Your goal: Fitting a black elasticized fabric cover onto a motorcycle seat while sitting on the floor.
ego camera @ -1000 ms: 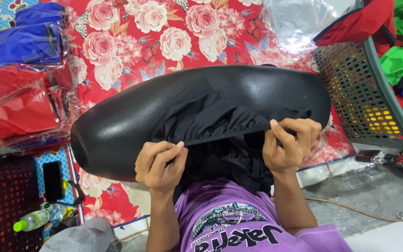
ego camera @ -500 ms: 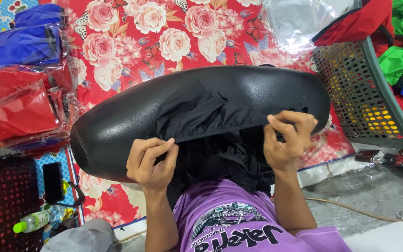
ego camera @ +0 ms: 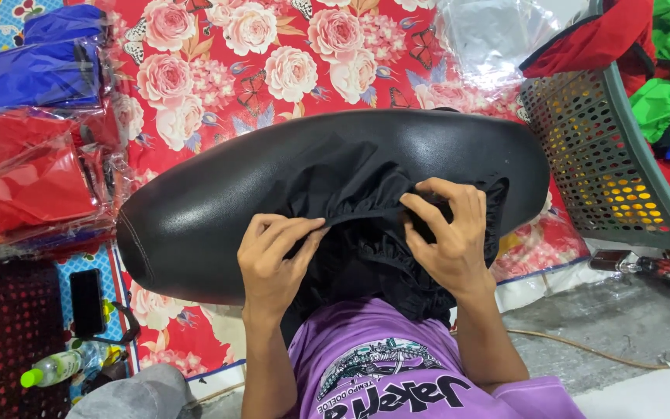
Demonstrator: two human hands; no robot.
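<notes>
A long black vinyl seat (ego camera: 219, 194) lies across my lap over a red floral mat. A black gathered fabric cover (ego camera: 366, 209) with a ruffled elastic edge is bunched on the seat's near middle. My left hand (ego camera: 273, 260) pinches the cover's edge on its left side. My right hand (ego camera: 447, 233) grips the ruffled edge on the right, fingers curled into the folds. Both hands sit close together above my purple shirt.
A grey perforated basket (ego camera: 606, 163) with red and green cloth stands at the right. Bagged red (ego camera: 32, 186) and blue (ego camera: 40, 74) fabric packs lie at the left. A black phone (ego camera: 87, 302) and a green-capped bottle (ego camera: 52, 368) rest at lower left.
Both hands have moved inward and up onto the seat, drawing the black cover's edge together near the middle. More of the cover now lies bunched on top.
</notes>
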